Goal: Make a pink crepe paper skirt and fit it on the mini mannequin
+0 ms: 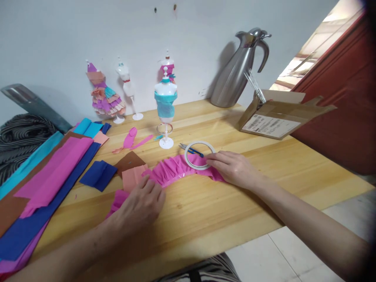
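A gathered pink crepe paper strip (173, 169) curves across the table, with a shiny band along its near edge. My left hand (148, 197) is closed on the strip's left part, fingertips pressed to the paper. Between the thumb and fingers of my right hand (232, 166) is a thin white roll of tape (189, 161), tilted over the strip's right part. Behind the ring lie blue-handled thread snips (195, 151). A small dress form (166, 105) wrapped in turquoise paper stands just beyond the strip.
Folded crepe paper sheets (58, 168) are stacked at left. Blue (98, 175) and peach paper squares (133, 177) lie near my left hand. More dress forms (107, 92) stand by the wall. A steel jug (235, 70) and an open cardboard box (270, 117) are at back right.
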`<state>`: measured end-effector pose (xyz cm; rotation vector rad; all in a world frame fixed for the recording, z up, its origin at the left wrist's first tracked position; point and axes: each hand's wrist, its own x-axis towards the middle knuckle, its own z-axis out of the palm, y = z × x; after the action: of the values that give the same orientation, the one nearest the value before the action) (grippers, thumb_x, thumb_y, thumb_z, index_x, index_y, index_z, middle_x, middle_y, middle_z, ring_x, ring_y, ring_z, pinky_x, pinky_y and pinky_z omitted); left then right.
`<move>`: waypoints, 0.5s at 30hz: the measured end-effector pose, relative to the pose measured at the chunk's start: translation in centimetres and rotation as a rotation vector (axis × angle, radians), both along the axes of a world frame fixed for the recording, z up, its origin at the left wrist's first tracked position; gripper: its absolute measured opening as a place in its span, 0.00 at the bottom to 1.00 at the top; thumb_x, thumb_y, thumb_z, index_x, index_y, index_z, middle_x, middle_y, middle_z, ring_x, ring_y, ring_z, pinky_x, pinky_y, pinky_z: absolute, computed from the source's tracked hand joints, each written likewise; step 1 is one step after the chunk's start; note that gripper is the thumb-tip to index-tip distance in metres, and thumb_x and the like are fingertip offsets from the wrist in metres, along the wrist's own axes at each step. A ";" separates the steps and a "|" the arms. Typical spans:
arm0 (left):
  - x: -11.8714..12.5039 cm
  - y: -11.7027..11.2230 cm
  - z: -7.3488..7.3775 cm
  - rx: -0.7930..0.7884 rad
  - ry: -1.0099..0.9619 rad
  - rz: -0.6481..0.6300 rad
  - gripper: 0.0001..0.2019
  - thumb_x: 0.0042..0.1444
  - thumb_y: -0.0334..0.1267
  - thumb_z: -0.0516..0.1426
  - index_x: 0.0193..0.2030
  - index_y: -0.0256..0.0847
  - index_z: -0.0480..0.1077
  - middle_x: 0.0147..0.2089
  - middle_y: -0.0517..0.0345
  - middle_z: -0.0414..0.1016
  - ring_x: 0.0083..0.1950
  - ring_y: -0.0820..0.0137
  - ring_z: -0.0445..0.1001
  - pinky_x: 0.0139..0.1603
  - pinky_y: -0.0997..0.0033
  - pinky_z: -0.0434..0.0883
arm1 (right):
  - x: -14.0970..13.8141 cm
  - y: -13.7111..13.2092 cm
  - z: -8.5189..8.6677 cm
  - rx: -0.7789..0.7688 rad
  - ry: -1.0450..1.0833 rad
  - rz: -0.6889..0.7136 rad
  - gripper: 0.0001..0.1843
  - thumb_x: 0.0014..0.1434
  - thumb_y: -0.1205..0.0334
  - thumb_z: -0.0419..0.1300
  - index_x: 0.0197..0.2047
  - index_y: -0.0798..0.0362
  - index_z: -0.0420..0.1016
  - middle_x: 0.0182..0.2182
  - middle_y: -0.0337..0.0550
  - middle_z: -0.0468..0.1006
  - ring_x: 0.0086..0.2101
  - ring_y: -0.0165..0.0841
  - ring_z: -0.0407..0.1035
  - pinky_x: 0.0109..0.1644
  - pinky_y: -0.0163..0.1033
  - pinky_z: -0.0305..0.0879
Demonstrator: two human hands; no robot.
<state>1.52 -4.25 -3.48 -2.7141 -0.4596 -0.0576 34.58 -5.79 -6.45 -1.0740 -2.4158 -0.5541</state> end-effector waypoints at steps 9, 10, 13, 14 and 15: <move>-0.5 0.2 -1.1 -0.131 0.048 0.066 0.04 0.58 0.25 0.55 0.34 0.36 0.68 0.32 0.53 0.71 0.34 0.62 0.67 0.38 0.59 0.66 | 0.4 -0.1 -1.1 0.042 0.028 0.035 0.10 0.66 0.72 0.52 0.41 0.55 0.74 0.40 0.51 0.82 0.36 0.36 0.75 0.36 0.40 0.72; -0.5 0.1 -1.3 -0.127 0.046 0.069 0.04 0.58 0.25 0.55 0.34 0.36 0.68 0.31 0.53 0.71 0.34 0.62 0.67 0.39 0.59 0.66 | 0.4 -0.2 -1.2 0.057 0.020 0.036 0.09 0.66 0.72 0.52 0.41 0.55 0.74 0.41 0.52 0.82 0.36 0.36 0.75 0.36 0.40 0.72; -0.4 0.1 -1.9 -0.121 0.034 0.067 0.04 0.56 0.25 0.56 0.33 0.36 0.68 0.31 0.54 0.71 0.33 0.63 0.68 0.38 0.60 0.66 | 0.3 -0.6 -1.6 0.093 -0.008 0.046 0.09 0.66 0.71 0.54 0.45 0.57 0.74 0.42 0.54 0.82 0.37 0.37 0.75 0.36 0.40 0.73; -0.4 0.1 -2.0 -0.121 0.026 0.066 0.04 0.56 0.25 0.56 0.32 0.36 0.68 0.31 0.54 0.71 0.32 0.63 0.68 0.37 0.60 0.66 | 0.3 -0.8 -1.8 0.102 -0.016 0.048 0.10 0.65 0.71 0.55 0.47 0.58 0.74 0.43 0.55 0.82 0.38 0.38 0.75 0.37 0.41 0.74; -0.4 0.1 -2.1 -0.123 0.017 0.064 0.04 0.55 0.25 0.57 0.32 0.36 0.69 0.30 0.54 0.71 0.32 0.63 0.68 0.36 0.61 0.66 | 0.2 -0.9 -1.9 0.110 -0.024 0.048 0.10 0.65 0.71 0.56 0.49 0.58 0.74 0.44 0.55 0.82 0.39 0.38 0.75 0.38 0.41 0.74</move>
<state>1.17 -4.14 -5.63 -2.8147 -0.5621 0.0115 34.79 -6.71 -8.39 -0.9658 -2.3950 -0.6788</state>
